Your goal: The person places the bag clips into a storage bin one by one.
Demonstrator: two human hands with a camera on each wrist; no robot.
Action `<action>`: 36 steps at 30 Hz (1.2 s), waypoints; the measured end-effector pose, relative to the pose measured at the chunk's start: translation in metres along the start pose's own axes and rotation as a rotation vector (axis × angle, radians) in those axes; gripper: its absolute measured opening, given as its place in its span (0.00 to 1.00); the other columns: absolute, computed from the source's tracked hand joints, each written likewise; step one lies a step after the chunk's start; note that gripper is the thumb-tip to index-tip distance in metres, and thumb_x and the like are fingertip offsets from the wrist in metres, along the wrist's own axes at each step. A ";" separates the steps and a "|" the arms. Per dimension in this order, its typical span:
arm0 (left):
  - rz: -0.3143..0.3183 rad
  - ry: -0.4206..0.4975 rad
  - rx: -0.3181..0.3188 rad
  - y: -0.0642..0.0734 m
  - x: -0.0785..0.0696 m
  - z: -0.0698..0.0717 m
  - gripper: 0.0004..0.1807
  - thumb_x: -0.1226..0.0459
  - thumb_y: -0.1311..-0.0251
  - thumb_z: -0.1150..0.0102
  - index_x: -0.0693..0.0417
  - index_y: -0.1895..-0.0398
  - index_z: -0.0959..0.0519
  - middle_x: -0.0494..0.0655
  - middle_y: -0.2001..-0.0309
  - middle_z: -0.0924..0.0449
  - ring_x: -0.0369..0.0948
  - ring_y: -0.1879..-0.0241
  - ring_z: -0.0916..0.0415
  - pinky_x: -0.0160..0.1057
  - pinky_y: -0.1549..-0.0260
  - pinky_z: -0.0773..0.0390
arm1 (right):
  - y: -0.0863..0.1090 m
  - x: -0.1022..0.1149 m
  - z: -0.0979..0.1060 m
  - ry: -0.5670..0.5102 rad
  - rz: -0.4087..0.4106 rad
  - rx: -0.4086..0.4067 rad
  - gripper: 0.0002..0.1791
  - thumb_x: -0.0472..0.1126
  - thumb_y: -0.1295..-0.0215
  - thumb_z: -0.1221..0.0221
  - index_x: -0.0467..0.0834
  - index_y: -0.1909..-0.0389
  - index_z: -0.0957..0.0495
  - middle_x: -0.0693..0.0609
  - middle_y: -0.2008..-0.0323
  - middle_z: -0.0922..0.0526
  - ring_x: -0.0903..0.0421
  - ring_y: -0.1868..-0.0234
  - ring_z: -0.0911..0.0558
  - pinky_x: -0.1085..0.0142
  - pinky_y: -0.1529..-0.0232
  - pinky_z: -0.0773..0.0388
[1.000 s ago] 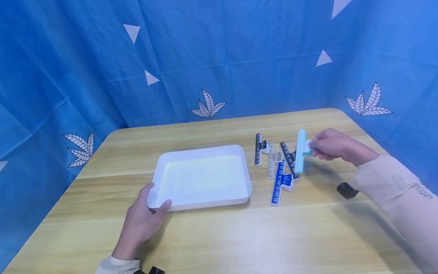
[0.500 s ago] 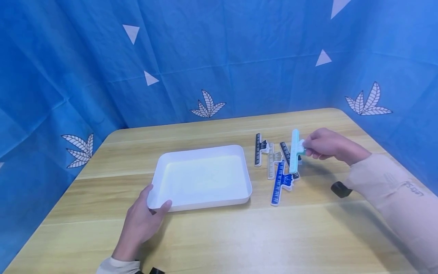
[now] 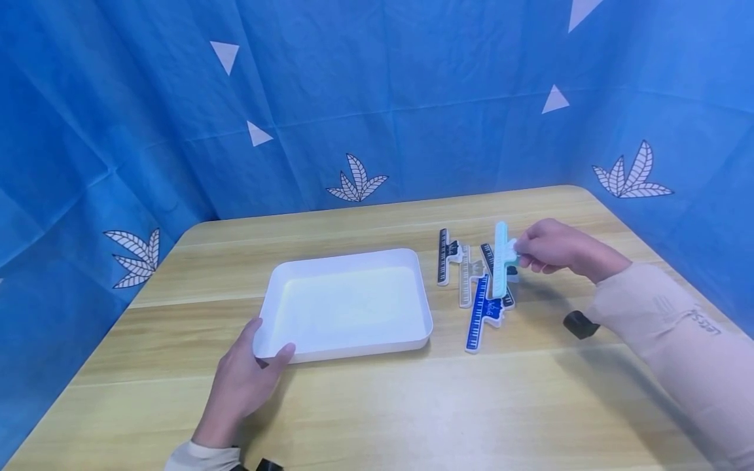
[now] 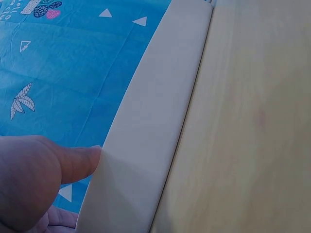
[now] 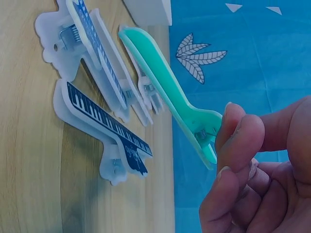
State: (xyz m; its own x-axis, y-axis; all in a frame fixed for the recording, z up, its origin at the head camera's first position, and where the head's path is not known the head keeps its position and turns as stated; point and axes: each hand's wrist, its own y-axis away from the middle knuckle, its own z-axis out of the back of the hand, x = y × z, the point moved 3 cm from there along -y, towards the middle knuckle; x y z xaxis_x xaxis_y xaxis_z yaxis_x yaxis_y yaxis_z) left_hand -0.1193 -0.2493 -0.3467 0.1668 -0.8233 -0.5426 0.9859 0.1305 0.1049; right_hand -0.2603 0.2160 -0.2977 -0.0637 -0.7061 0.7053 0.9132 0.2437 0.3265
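My right hand (image 3: 548, 247) pinches the handle of a mint-green clip (image 3: 501, 261) with a long piano-key jaw, held above the table. In the right wrist view the green clip (image 5: 170, 82) shows its underside and spring. Below it lie a dark blue clip (image 3: 478, 314), a black clip (image 3: 487, 258) partly hidden by the green one, a grey clip (image 3: 465, 278) and another black clip (image 3: 443, 258). My left hand (image 3: 244, 379) grips the near left corner of a white tray (image 3: 353, 353), thumb at the rim. The left wrist view shows the thumb against the tray wall (image 4: 146, 111).
The tray stands on a light wooden table (image 3: 377, 418), left of the clips. A blue curtain (image 3: 377, 98) with white triangles and leaf prints hangs behind the table and at both sides.
My right hand has moved left with the green clip, which now hangs over the slanted black clip. My left hand and the tray have stayed in place.
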 end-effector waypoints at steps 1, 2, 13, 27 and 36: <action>0.000 -0.001 -0.001 0.000 0.000 0.000 0.50 0.45 0.35 0.46 0.69 0.26 0.56 0.73 0.30 0.51 0.67 0.32 0.50 0.63 0.36 0.46 | 0.000 0.000 0.000 0.000 -0.001 0.000 0.16 0.38 0.25 0.56 0.28 0.54 0.26 0.48 0.71 0.23 0.57 0.75 0.27 0.69 0.75 0.29; -0.002 -0.001 -0.003 0.000 0.000 0.000 0.50 0.45 0.35 0.46 0.69 0.26 0.56 0.74 0.30 0.51 0.67 0.32 0.50 0.63 0.36 0.46 | 0.000 0.001 0.000 0.001 -0.001 0.000 0.16 0.38 0.25 0.56 0.28 0.54 0.26 0.48 0.71 0.23 0.57 0.75 0.27 0.69 0.75 0.29; -0.008 -0.007 -0.013 0.001 0.001 0.000 0.50 0.44 0.34 0.47 0.70 0.26 0.57 0.75 0.30 0.50 0.67 0.32 0.50 0.63 0.37 0.45 | -0.001 0.007 -0.004 0.000 0.008 0.002 0.16 0.38 0.25 0.56 0.29 0.55 0.27 0.47 0.71 0.23 0.56 0.74 0.27 0.68 0.74 0.29; -0.007 -0.005 0.002 0.000 0.002 -0.002 0.51 0.44 0.34 0.47 0.71 0.26 0.57 0.74 0.30 0.50 0.67 0.32 0.50 0.62 0.36 0.45 | -0.002 0.011 -0.008 -0.006 0.015 0.002 0.16 0.38 0.26 0.55 0.29 0.55 0.25 0.46 0.71 0.22 0.56 0.74 0.26 0.69 0.75 0.29; 0.017 -0.013 0.024 -0.002 0.002 -0.003 0.52 0.42 0.35 0.48 0.70 0.26 0.58 0.74 0.29 0.53 0.67 0.32 0.52 0.63 0.36 0.46 | -0.003 0.017 -0.011 0.002 0.024 -0.004 0.16 0.38 0.25 0.55 0.30 0.56 0.25 0.47 0.71 0.22 0.56 0.74 0.26 0.67 0.73 0.28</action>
State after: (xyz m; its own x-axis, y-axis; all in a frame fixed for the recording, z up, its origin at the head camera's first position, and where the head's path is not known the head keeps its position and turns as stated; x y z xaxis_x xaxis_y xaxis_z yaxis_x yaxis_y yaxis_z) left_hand -0.1205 -0.2494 -0.3503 0.1829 -0.8281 -0.5299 0.9823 0.1313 0.1338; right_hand -0.2598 0.1957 -0.2932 -0.0413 -0.7014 0.7116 0.9162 0.2575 0.3070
